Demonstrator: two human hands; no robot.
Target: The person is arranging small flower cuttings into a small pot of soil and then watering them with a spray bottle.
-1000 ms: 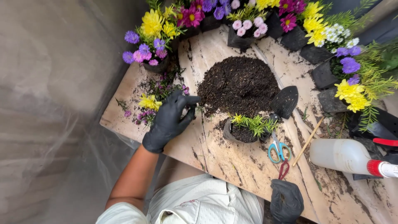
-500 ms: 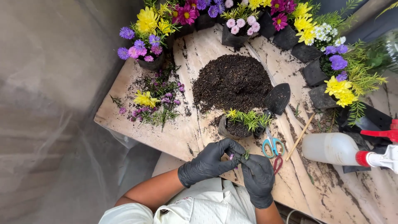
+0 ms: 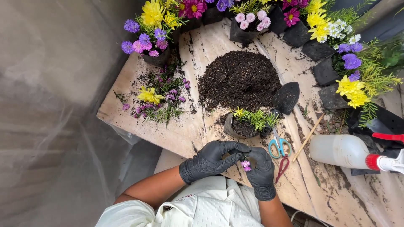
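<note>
Both my hands wear black gloves and meet at the near edge of the wooden table (image 3: 126, 113). My left hand (image 3: 212, 159) and my right hand (image 3: 261, 168) pinch a small purple flower (image 3: 245, 165) between their fingertips. Just beyond them sits a small dark pot (image 3: 237, 128) with green sprigs in soil. Past the pot lies a heap of dark soil (image 3: 237, 80) with a black trowel (image 3: 286, 97) at its right side.
Cut yellow and purple flowers (image 3: 158, 98) lie at the table's left. Potted flowers (image 3: 151, 29) line the far and right edges. Blue-handled scissors (image 3: 278, 145), red-handled snips (image 3: 283, 166), a wooden stick (image 3: 308, 136) and a white spray bottle (image 3: 343, 150) lie to the right.
My left hand came back from the cut flowers at the left to meet my right hand at the near edge; a small purple flower now sits between them.
</note>
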